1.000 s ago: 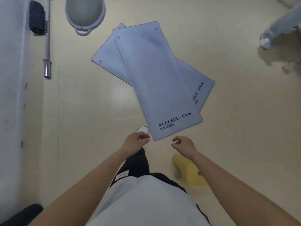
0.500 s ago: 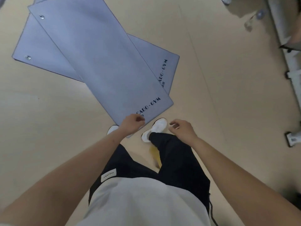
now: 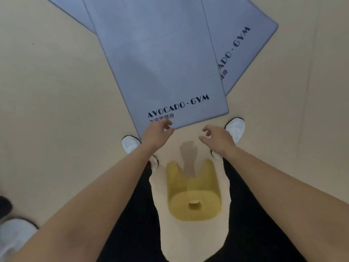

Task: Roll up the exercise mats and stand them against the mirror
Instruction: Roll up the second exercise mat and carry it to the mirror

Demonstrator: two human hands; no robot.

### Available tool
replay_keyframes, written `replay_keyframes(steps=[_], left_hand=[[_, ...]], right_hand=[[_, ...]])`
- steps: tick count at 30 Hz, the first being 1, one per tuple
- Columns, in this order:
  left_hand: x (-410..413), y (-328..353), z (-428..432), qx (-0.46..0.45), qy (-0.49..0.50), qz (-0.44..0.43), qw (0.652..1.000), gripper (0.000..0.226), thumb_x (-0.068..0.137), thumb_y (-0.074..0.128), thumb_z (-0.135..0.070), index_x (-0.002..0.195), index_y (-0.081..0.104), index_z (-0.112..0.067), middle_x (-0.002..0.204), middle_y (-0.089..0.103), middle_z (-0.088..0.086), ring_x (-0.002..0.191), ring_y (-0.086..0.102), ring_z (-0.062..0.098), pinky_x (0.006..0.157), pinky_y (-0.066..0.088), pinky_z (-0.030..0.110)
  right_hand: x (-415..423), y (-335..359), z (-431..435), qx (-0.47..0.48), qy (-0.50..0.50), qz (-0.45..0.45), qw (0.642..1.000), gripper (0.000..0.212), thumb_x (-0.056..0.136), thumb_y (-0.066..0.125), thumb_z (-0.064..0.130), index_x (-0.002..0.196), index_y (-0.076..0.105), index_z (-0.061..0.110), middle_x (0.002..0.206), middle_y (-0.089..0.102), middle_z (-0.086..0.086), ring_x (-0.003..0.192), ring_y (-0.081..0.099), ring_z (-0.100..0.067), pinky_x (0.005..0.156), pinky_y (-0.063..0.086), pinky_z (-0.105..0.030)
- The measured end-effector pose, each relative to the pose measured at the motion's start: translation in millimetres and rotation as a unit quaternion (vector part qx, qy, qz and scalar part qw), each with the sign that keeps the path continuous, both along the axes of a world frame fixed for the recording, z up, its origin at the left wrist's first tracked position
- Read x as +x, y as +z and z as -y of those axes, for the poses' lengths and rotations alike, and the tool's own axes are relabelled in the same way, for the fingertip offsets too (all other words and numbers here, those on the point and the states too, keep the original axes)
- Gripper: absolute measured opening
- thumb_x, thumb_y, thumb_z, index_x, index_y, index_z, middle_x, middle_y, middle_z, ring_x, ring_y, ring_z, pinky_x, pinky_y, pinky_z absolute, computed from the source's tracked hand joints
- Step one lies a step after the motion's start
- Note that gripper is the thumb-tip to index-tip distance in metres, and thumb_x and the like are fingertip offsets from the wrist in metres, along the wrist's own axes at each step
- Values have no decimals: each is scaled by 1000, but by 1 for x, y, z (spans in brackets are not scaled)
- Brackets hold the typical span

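At my feet the near short edge of the top mat (image 3: 160, 63) now lies square in front of me. A second ago both mats were well off across the floor (image 3: 56, 110), and half a second ago they sat away to my left, so I have stepped in and lined myself up. The lower mat (image 3: 241, 53) stays flat beneath it, fanned out to the right. Neither is rolled yet, and I judge the rolling starts from this printed edge (the mirror is nowhere in view). My left hand (image 3: 157, 133) has come down over the near left corner, fingers loosely curled and holding nothing; I cannot tell if they touch the mat. My right hand (image 3: 217, 138) hangs just short of the edge over bare floor, fingers apart and relaxed, empty too. Both forearms reach forward and down, roughly level. A yellow foam roll (image 3: 194, 195) sits between my legs, near of the mats.
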State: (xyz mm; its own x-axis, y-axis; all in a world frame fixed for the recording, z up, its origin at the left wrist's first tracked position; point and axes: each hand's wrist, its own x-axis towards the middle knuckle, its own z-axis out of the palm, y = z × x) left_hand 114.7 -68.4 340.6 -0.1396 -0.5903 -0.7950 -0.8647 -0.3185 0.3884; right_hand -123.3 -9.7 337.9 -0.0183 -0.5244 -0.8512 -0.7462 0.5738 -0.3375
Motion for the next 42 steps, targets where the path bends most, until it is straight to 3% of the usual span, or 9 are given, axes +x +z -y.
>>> replay_keyframes(steps=[4,10,18,21,27,31,33,36,42], left_hand=[[-19,-114,-33,-58,-35,10,998,41,100,63,-42,136,62,-23,126,70,-5,117,62,19,90,47,34],[-12,-292,-78,-90,-100,49,990,50,97,65,-46,140,58,-23,138,62,1,129,52,27,103,44,43],[12,-419,-98,-252,-236,104,933,82,66,86,-49,135,56,-16,146,55,13,132,51,39,101,45,52],[17,-424,-94,-297,-277,108,907,70,67,77,-55,123,63,-16,138,61,13,121,59,39,90,50,47],[22,-413,-92,-348,-293,79,887,50,68,69,-58,90,74,-15,111,76,6,100,72,31,85,56,38],[21,-389,-100,-392,-237,81,885,35,77,60,-54,70,71,-22,75,72,-6,70,70,21,56,42,24],[18,-378,-96,-422,-219,102,874,35,83,58,-50,65,68,-22,65,67,-5,62,65,20,52,32,23],[10,-358,-83,-430,-168,130,877,36,89,56,-44,62,63,-21,58,61,-4,57,61,20,51,23,23],[-4,-297,-54,-363,-69,170,913,44,104,44,-51,92,69,-17,86,69,2,77,67,28,60,31,32]], right_hand=[[-3,-120,-9,-58,92,-8,994,49,97,67,43,138,59,17,133,65,-3,121,59,-26,97,48,-40],[7,-303,-40,-155,253,-62,953,68,81,80,50,135,61,13,138,61,-12,121,56,-39,96,48,-49],[0,-422,-41,-305,343,-79,885,83,68,88,52,136,61,14,146,54,-19,131,45,-39,106,34,-54],[-6,-428,-32,-310,390,-87,863,76,72,85,52,135,58,19,145,53,-16,127,38,-34,101,29,-50],[-10,-408,-25,-306,417,-91,851,57,71,81,40,121,64,17,133,60,-13,117,50,-38,92,43,-50],[-21,-391,-24,-293,409,-91,859,43,80,80,41,112,71,13,122,68,-14,106,61,-41,83,51,-49],[-25,-387,-25,-332,403,-95,848,36,93,62,46,108,73,15,112,72,-10,94,64,-39,77,53,-45],[-18,-374,-23,-374,317,-110,865,49,102,34,48,101,71,16,97,73,-7,82,63,-37,72,47,-40],[6,-312,11,-331,169,-132,919,33,110,38,41,92,50,17,101,68,-14,87,58,-35,69,33,-38]])
